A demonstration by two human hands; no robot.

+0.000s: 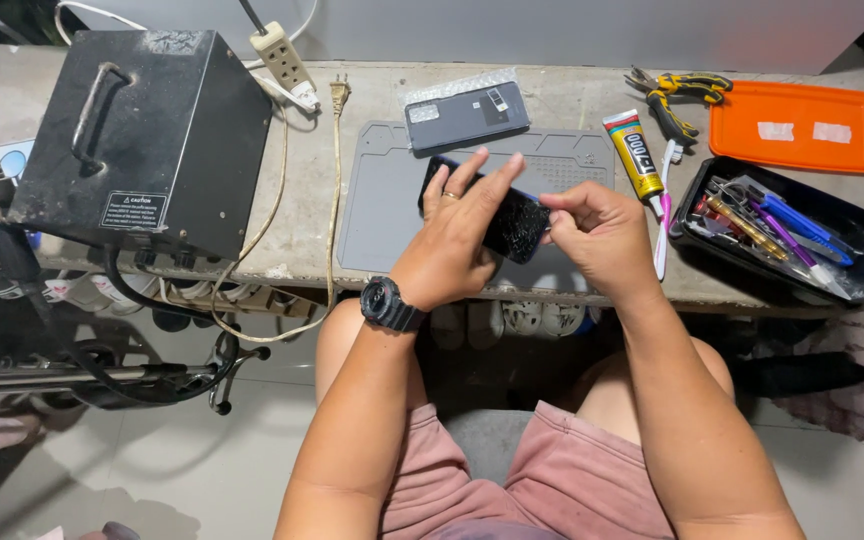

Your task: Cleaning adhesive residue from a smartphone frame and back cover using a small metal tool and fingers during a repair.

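A dark phone (514, 226) with a cracked screen sits tilted above the grey work mat (382, 210). My left hand (457, 235), wearing a ring and a black wristwatch, lies flat over its left part with fingers spread across the glass. My right hand (597, 235) pinches the phone's right edge with closed fingers. Beyond the hands, at the mat's far edge, a second grey phone part (465, 112) lies in a clear wrapper.
A black metal box (142, 130) with a handle stands at the left, beside a power strip (285, 58) and cords. At the right are a glue tube (635, 152), a toothbrush (664, 210), pliers (677, 95), an orange tray (797, 127) and a black tool tray (787, 235).
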